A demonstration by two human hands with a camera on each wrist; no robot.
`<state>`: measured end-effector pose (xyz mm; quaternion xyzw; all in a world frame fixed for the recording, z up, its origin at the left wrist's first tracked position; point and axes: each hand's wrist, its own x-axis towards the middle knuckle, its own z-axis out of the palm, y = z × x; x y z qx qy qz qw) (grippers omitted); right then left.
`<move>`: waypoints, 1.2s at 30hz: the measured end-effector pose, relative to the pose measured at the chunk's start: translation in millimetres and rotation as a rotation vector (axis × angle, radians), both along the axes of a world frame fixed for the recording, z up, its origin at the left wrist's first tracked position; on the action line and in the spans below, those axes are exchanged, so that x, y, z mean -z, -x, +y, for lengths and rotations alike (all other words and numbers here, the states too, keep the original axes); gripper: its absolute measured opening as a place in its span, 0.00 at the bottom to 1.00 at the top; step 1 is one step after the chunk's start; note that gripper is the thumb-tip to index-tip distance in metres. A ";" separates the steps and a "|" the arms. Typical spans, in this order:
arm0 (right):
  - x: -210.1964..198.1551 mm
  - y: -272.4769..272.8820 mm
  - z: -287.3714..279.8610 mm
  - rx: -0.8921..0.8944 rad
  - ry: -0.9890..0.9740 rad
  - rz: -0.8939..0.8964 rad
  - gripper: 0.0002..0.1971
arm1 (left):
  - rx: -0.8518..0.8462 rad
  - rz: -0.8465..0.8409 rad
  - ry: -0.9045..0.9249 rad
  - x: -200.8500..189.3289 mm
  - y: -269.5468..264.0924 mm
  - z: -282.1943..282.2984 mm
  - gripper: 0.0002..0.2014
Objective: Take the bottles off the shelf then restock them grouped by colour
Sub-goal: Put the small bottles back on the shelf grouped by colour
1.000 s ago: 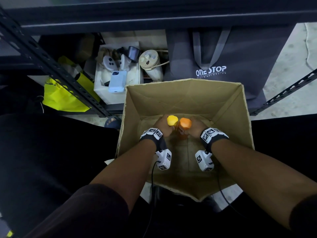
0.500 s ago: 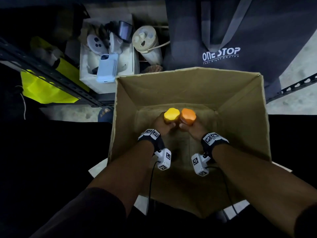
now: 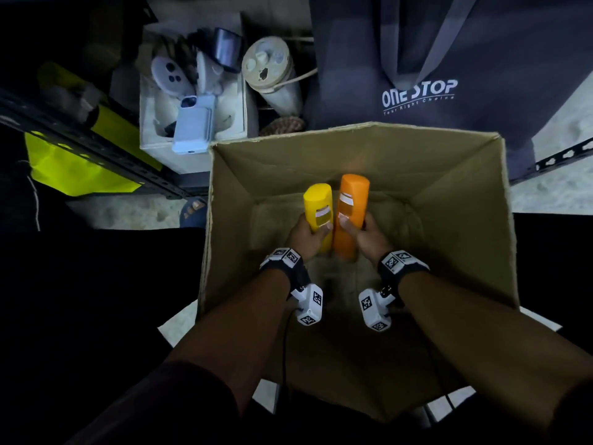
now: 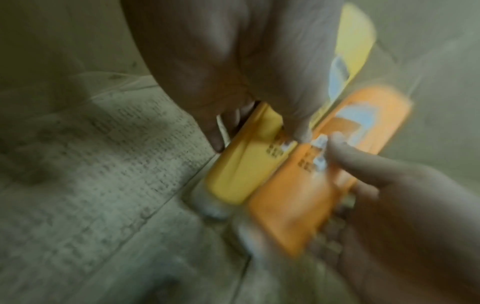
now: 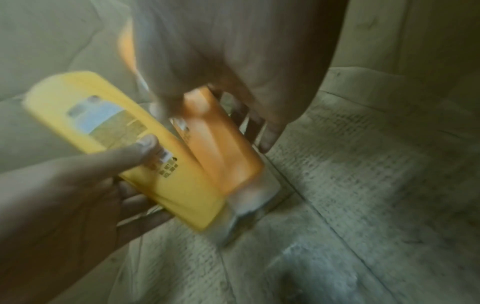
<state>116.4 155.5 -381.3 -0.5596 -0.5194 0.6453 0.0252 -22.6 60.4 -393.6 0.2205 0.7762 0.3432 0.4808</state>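
Observation:
Inside an open cardboard box (image 3: 475, 226) my left hand (image 3: 309, 234) grips a yellow bottle (image 3: 317, 207) and my right hand (image 3: 362, 236) grips an orange bottle (image 3: 351, 207). The two bottles are side by side, touching, tilted away from me, each with a label under my thumb. In the left wrist view the yellow bottle (image 4: 249, 162) lies against the orange bottle (image 4: 306, 185), above the box floor. The right wrist view shows the yellow bottle (image 5: 145, 148) left of the orange bottle (image 5: 223, 148). Both wrist views are blurred.
Newspaper (image 4: 91, 164) lines the box floor. Beyond the box stand a dark "ONE STOP" bag (image 3: 417, 75), a white box of gadgets (image 3: 192, 101) and a beige flask (image 3: 272, 75). A metal shelf rail (image 3: 80, 146) crosses a yellow-green bag (image 3: 73, 168) at left.
Both hands have lifted and tipped the bottles forward, so their long sides now show instead of only their ends. My head has moved closer over the box.

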 end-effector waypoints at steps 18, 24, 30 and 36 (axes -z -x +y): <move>-75.7 -2.0 -8.4 -0.006 -0.079 -0.050 0.34 | -0.084 0.154 -0.088 -65.3 -11.0 -17.1 0.16; -115.1 -8.1 -6.7 0.094 -0.167 0.033 0.30 | -0.119 0.252 -0.126 -98.5 -0.8 -15.6 0.16; -151.6 -8.7 -8.4 0.166 -0.232 0.158 0.27 | -0.145 0.213 -0.279 -133.3 -7.9 -7.9 0.19; -189.8 -9.4 -7.1 0.172 -0.298 0.262 0.20 | -0.188 0.187 -0.417 -171.3 -13.4 4.0 0.15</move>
